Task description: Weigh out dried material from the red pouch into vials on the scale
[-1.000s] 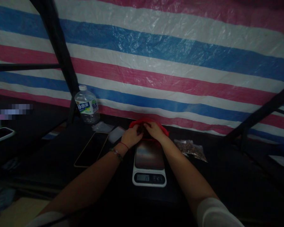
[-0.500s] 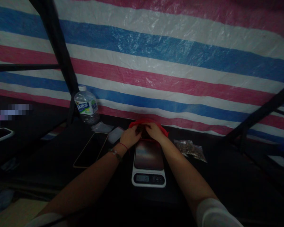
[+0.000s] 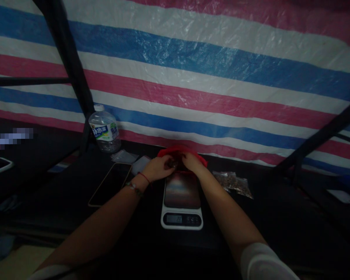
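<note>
From where I stand, the red bag (image 3: 175,149) sits open on the black tabletop (image 3: 268,217), at the far end of the kitchen scale (image 3: 182,190) and close to the striped sheet (image 3: 210,97). Its inside is dark, and shadow hides what it holds. The person's left hand (image 3: 156,168) is at the bag's mouth, fingers bent and partly drawn in, with something small, dark and faintly shiny at their tips; whether pinched or merely touched, I cannot tell. The right hand (image 3: 192,162) reaches over the other side, fingers curled down into the bag, so their grip is hidden.

The scale's metal plate is bare in front of them (its display is lit, though too dim for me to read surely). To the right, small clear bags (image 3: 231,182) lie together, overlapping, with brown bits inside. To the left are flat clear packets (image 3: 125,156), beside a dark-screened phone (image 3: 111,183). Behind these stands a big clear bottle (image 3: 105,130), white cap on, upright near the black frame post; I cannot make out any contents.
</note>
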The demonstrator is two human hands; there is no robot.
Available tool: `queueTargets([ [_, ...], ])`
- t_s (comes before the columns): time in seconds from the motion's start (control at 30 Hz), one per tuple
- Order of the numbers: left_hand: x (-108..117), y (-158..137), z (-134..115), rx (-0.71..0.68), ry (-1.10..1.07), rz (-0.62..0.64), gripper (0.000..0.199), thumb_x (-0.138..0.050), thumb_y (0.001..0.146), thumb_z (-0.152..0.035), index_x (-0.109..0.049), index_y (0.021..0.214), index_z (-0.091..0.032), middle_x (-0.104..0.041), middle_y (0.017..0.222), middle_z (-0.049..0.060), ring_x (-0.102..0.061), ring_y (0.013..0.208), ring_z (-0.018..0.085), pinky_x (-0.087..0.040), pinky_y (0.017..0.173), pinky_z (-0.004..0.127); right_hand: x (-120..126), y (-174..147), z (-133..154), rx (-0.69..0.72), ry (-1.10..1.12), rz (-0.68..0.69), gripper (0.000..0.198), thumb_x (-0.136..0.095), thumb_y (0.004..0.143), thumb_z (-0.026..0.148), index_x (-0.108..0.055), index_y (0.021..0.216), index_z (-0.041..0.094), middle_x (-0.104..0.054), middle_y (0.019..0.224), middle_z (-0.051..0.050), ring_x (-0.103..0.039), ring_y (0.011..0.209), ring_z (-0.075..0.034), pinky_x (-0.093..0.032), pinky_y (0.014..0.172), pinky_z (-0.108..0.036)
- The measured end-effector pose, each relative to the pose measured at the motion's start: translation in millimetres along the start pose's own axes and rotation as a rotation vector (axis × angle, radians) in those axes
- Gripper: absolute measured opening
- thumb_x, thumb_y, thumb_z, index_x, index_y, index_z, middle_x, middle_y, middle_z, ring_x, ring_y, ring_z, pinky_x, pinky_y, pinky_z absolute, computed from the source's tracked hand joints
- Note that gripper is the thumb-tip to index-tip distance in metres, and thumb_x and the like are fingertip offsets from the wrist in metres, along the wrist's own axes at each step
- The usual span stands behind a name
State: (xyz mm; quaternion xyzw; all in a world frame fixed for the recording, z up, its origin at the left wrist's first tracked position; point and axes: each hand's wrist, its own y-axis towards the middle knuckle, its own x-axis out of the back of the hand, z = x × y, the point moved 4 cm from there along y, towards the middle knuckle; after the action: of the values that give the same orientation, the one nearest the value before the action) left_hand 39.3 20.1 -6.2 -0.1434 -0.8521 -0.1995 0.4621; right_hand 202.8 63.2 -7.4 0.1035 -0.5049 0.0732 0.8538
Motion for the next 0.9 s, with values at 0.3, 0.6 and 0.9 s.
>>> queueTargets([
  [0.3,-5.6,-10.9,-11.8,-0.272,-0.25,0.237,0.056,-0.071,0.072,-0.039,-0.057,0.124,-0.025,-0.071,0.111,0.003,-0.066,0.099,0.019,-0.05,0.087,0.027,-3.5,-1.5,-1.8,0.068,0.031,0.118,0.03,-0.049,0.085,0.01,-0.069,0.106,0.017,-0.071,0.109,-0.008,-0.066,0.096,-0.017,-0.048,0.085,-0.026],
  [0.6,17.1,-1.7,30.6,-0.118,-0.231,-0.259,0.043,-0.045,0.089,-0.037,-0.055,0.126,-0.018,-0.072,0.102,0.005,-0.067,0.087,0.016,-0.052,0.081,0.027,1.2,-8.6,17.7,0.17,0.018,0.116,0.035,-0.046,0.081,0.004,-0.071,0.103,0.014,-0.071,0.109,-0.009,-0.065,0.096,-0.017,-0.047,0.085,-0.024],
  [0.9,12.0,-1.9,15.2,-0.195,0.017,0.188,0.029,-0.06,0.077,-0.032,-0.07,0.105,-0.03,-0.072,0.103,-0.002,-0.067,0.09,0.016,-0.049,0.082,0.023,23.9,-31.0,13.1,0.144,-0.22,0.311,0.02,-0.059,0.076,0.013,-0.077,0.08,0.021,-0.074,0.082,-0.006,-0.066,0.075,-0.018,-0.047,0.073,-0.026],
])
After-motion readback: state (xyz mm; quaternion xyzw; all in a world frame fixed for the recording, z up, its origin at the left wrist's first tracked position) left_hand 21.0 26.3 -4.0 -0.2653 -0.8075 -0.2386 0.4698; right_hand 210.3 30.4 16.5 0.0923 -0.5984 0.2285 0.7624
